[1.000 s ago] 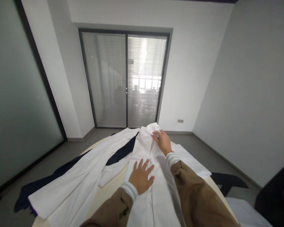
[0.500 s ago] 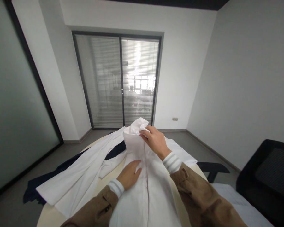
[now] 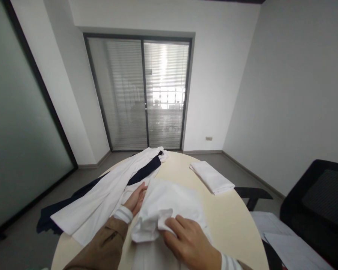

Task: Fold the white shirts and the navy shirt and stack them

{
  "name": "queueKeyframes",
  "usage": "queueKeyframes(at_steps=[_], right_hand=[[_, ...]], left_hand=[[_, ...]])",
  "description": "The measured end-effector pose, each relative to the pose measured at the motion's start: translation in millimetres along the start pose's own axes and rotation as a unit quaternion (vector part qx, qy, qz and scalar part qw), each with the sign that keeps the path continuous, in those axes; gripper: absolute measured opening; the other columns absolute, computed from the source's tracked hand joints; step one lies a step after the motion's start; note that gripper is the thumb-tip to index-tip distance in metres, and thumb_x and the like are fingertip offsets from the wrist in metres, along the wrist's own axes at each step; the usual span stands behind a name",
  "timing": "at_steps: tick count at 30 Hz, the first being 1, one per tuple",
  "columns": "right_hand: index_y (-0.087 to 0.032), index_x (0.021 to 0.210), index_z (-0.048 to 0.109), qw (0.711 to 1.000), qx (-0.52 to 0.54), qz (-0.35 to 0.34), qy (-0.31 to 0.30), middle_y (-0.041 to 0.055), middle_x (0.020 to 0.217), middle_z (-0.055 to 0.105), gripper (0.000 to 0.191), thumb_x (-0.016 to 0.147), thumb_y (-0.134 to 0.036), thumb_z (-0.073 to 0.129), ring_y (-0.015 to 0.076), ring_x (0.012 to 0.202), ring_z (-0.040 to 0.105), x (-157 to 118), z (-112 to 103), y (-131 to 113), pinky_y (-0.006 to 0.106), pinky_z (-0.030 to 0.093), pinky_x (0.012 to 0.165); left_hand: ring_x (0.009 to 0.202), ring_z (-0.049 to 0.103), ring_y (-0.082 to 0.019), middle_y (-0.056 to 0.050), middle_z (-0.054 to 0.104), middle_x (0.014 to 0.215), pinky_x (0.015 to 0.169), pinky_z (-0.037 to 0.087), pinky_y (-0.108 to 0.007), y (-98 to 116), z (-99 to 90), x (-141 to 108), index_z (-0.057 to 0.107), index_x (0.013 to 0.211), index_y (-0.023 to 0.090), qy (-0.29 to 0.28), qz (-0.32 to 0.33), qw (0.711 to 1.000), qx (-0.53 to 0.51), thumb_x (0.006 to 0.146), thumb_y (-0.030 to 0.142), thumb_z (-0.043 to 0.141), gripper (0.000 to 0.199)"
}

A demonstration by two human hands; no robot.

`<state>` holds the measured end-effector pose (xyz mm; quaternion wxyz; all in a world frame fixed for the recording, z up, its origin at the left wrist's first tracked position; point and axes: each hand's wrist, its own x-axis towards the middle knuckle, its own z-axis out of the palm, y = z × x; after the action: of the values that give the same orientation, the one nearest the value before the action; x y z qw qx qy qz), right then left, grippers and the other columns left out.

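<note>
A white garment [image 3: 174, 195] lies near the front of the round cream table [image 3: 228, 221], its upper part folded down toward me. My right hand [image 3: 186, 238] pinches the collar end of that garment between thumb and fingers. At the garment's left edge is my left hand [image 3: 136, 198], its fingers stretched out and partly hidden by the cloth.
More white garments [image 3: 101, 198] and dark blue cloth [image 3: 145, 170] spread over the table's left side. A folded white cloth [image 3: 212, 177] rests at the right edge. Right of the table are a black chair [image 3: 315, 210] and white cloth or paper [image 3: 293, 243].
My right hand has brought the collar end down toward me, folding the garment over. My left hand has moved left and slightly up to its edge. The folded cloth at right now shows fully.
</note>
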<state>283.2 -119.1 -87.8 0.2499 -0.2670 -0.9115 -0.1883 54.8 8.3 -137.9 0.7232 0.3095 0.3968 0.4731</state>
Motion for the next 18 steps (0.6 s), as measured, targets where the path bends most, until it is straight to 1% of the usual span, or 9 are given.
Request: queueKeyframes(at_steps=[2, 4, 7, 10, 12, 14, 16, 17, 18], right_hand=[[-0.022, 0.086, 0.058, 0.999, 0.03, -0.019, -0.036, 0.0036, 0.081, 0.064, 0.013, 0.097, -0.026, 0.054, 0.0179, 0.065, 0.054, -15.2, 14.1, -6.6, 0.03, 0.035, 0.048], [-0.024, 0.098, 0.059, 0.993, 0.061, -0.036, -0.089, 0.0011, 0.084, 0.065, 0.008, 0.095, -0.031, 0.057, 0.017, 0.065, 0.057, -22.7, 24.5, -6.1, 0.029, 0.035, 0.048], [-0.031, 0.129, 0.051, 0.981, 0.108, -0.054, -0.149, -0.0014, 0.092, 0.067, 0.035, 0.095, -0.033, 0.058, 0.0165, 0.074, 0.062, -22.1, 32.3, 7.0, 0.026, 0.041, 0.055], [-0.031, 0.142, 0.041, 0.974, 0.141, -0.029, -0.174, 0.0017, 0.102, 0.069, 0.05, 0.095, -0.032, 0.057, 0.0179, 0.084, 0.065, -18.1, 35.6, 28.3, 0.027, 0.047, 0.067], [-0.026, 0.146, 0.037, 0.968, 0.188, 0.009, -0.164, 0.0075, 0.116, 0.067, 0.062, 0.091, -0.038, 0.062, 0.0222, 0.098, 0.065, -18.3, 36.7, 41.7, 0.032, 0.05, 0.08], [-0.022, 0.15, 0.032, 0.958, 0.25, 0.059, -0.125, 0.0139, 0.133, 0.059, 0.081, 0.082, -0.045, 0.07, 0.0267, 0.11, 0.062, -20.8, 36.5, 51.6, 0.038, 0.05, 0.091], [-0.02, 0.153, 0.024, 0.942, 0.297, 0.131, -0.087, 0.0174, 0.142, 0.052, 0.098, 0.073, -0.044, 0.075, 0.027, 0.107, 0.063, -23.9, 34.8, 57.0, 0.04, 0.05, 0.091], [-0.02, 0.155, 0.022, 0.932, 0.313, 0.166, -0.078, 0.0167, 0.14, 0.053, 0.101, 0.071, -0.04, 0.076, 0.0252, 0.101, 0.064, -25.3, 33.5, 58.2, 0.039, 0.051, 0.089], [-0.022, 0.154, 0.024, 0.923, 0.325, 0.193, -0.075, 0.0143, 0.135, 0.058, 0.098, 0.071, -0.035, 0.074, 0.0232, 0.095, 0.065, -26.4, 31.9, 58.6, 0.038, 0.052, 0.086]], left_hand=[[0.096, 0.072, -0.028, -0.013, 0.076, 0.091, 0.083, 0.057, -0.035, -3.6, -1.5, 2.8, 0.067, 0.1, 0.012, -0.018, -0.002, 1.0, 0.008, 0.087, 0.039, 0.066, 0.03], [0.095, 0.072, -0.026, -0.011, 0.075, 0.087, 0.082, 0.056, -0.032, -6.2, -0.2, 4.6, 0.065, 0.091, 0.012, -0.011, 0.03, 0.999, 0.028, 0.085, 0.031, 0.071, 0.021], [0.098, 0.07, -0.025, -0.01, 0.074, 0.088, 0.089, 0.054, -0.031, -6.4, 8.5, 6.7, 0.063, 0.086, 0.013, -0.004, 0.09, 0.995, 0.042, 0.079, 0.026, 0.076, 0.019], [0.105, 0.069, -0.026, -0.01, 0.074, 0.097, 0.095, 0.053, -0.036, -3.9, 19.1, 11.9, 0.063, 0.095, 0.014, 0.001, 0.127, 0.991, 0.029, 0.076, 0.029, 0.079, 0.029], [0.106, 0.068, -0.027, -0.01, 0.074, 0.1, 0.096, 0.052, -0.039, -3.3, 22.4, 17.6, 0.062, 0.102, 0.015, 0.018, 0.147, 0.989, 0.018, 0.073, 0.032, 0.08, 0.038], [0.106, 0.068, -0.028, -0.01, 0.074, 0.102, 0.096, 0.052, -0.041, -4.4, 21.8, 23.7, 0.061, 0.106, 0.015, 0.026, 0.156, 0.987, 0.01, 0.071, 0.035, 0.081, 0.045], [0.106, 0.068, -0.028, -0.01, 0.074, 0.103, 0.097, 0.052, -0.041, -6.7, 18.8, 28.5, 0.062, 0.106, 0.015, 0.022, 0.157, 0.987, 0.002, 0.071, 0.036, 0.081, 0.045], [0.106, 0.068, -0.028, -0.01, 0.075, 0.103, 0.097, 0.052, -0.041, -8.0, 17.2, 30.1, 0.063, 0.104, 0.014, 0.023, 0.156, 0.987, -0.003, 0.072, 0.035, 0.081, 0.042], [0.107, 0.068, -0.028, -0.011, 0.075, 0.103, 0.098, 0.052, -0.04, -9.2, 15.7, 31.2, 0.063, 0.103, 0.014, 0.029, 0.154, 0.988, -0.008, 0.074, 0.034, 0.079, 0.038]])
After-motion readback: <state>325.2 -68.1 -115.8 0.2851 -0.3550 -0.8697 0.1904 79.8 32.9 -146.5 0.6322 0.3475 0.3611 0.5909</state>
